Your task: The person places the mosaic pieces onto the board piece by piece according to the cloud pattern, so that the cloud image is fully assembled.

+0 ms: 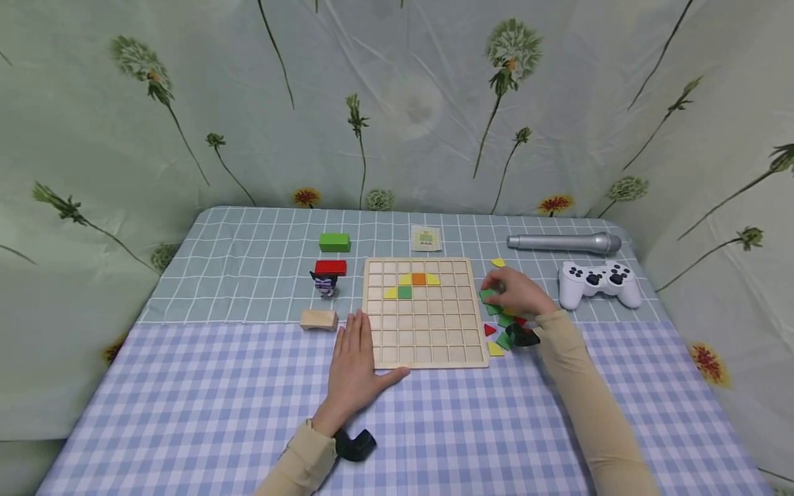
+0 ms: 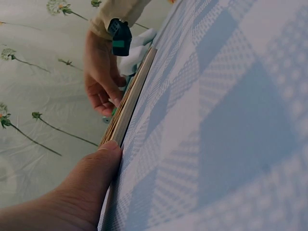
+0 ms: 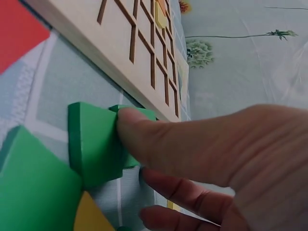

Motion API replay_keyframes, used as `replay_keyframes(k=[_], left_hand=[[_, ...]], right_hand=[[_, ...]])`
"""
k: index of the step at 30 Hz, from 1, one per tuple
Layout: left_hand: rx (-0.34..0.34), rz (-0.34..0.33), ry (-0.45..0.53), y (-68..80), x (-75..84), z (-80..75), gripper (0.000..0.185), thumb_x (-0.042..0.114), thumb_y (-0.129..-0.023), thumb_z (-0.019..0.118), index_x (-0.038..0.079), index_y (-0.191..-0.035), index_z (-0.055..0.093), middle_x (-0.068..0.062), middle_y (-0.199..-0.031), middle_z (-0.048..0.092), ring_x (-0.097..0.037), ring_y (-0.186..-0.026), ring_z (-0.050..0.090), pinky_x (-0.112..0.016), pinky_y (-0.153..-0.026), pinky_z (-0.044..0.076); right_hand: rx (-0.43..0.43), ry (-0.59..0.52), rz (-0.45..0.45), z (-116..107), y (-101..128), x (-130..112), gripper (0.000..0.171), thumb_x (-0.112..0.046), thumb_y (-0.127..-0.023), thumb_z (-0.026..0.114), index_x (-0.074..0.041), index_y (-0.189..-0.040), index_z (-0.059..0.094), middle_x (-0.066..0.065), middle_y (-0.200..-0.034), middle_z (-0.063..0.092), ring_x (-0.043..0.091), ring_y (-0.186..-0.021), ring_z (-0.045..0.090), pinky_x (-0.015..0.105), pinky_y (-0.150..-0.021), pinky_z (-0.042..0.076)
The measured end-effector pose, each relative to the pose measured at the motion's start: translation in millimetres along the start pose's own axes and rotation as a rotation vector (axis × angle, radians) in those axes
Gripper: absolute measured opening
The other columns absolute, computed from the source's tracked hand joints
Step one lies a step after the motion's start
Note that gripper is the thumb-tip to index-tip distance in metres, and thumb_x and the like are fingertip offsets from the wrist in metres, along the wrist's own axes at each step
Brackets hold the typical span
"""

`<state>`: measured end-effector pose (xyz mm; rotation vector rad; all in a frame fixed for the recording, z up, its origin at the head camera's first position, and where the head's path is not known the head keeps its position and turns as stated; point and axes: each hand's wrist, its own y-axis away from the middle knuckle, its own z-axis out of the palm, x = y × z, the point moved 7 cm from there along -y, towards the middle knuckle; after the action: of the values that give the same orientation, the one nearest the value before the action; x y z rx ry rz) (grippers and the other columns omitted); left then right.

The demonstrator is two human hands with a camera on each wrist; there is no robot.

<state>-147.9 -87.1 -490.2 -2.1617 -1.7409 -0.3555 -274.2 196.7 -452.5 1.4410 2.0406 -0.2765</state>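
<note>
A wooden grid board (image 1: 415,337) lies in the middle, with yellow pieces (image 1: 390,293), an orange square (image 1: 419,279) and a green square (image 1: 404,293) set in its cells. My left hand (image 1: 353,368) rests along its lower left corner, fingers straight at the left side and thumb on the near edge. Beyond the board's right side, my right hand (image 1: 517,291) pinches a green tile (image 3: 132,156) between thumb and fingers. Close beside that tile, in the right wrist view, stands another green tile (image 3: 96,144). Loose green, red and yellow pieces (image 1: 495,349) lie below the right hand.
A pattern card (image 1: 426,238) lies behind the board. Left of it are a green block (image 1: 335,242), a red block (image 1: 331,268), a small figurine (image 1: 325,284) and a wooden block (image 1: 319,319). At right lie a silver microphone (image 1: 561,242) and a white game controller (image 1: 598,284).
</note>
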Motion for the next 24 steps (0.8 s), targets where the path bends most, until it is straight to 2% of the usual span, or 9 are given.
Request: replay_keyframes(k=[4,10,16,24], left_hand=[[-0.011,-0.007,-0.003,0.3,-0.8,0.0,0.120,0.076,-0.073,0.057,-0.003,-0.150,0.008,-0.017,-0.157,0.005,-0.028,-0.143,-0.002,-0.038,-0.114,-0.001],[0.009,0.003,0.009,0.5,-0.5,-1.0,0.120,0.074,-0.073,0.059,-0.004,-0.149,0.010,-0.019,-0.156,0.007,-0.030,-0.143,0.001,-0.040,-0.115,0.000],[0.005,0.000,0.003,0.4,-1.9,0.2,0.120,0.075,-0.073,0.059,-0.005,-0.149,0.010,-0.018,-0.156,0.007,-0.029,-0.143,0.000,-0.040,-0.115,0.000],[-0.011,-0.013,-0.007,-0.4,-2.1,2.1,0.120,0.076,-0.073,0.057,-0.003,-0.150,0.008,-0.017,-0.157,0.005,-0.026,-0.143,-0.003,-0.038,-0.114,-0.002]], right_hand=[[0.009,-0.015,0.035,-0.8,0.4,0.8,0.017,-0.009,-0.081,0.075,-0.007,-0.090,0.060,0.006,-0.084,0.055,0.023,-0.075,0.050,0.034,-0.062,0.043],[0.116,-0.027,0.089,-8.0,8.8,-2.4,0.019,-0.014,-0.079,0.076,-0.009,-0.083,0.058,0.005,-0.078,0.055,0.022,-0.069,0.049,0.031,-0.056,0.040],[0.221,-0.122,0.017,-3.0,6.2,-21.8,0.020,-0.019,-0.079,0.078,-0.008,-0.081,0.060,0.004,-0.076,0.058,0.019,-0.059,0.046,0.031,-0.052,0.039],[0.204,-0.232,-0.049,23.2,-15.9,-62.0,0.013,-0.016,-0.081,0.077,-0.008,-0.082,0.066,0.002,-0.076,0.062,0.018,-0.058,0.044,0.029,-0.052,0.037]])
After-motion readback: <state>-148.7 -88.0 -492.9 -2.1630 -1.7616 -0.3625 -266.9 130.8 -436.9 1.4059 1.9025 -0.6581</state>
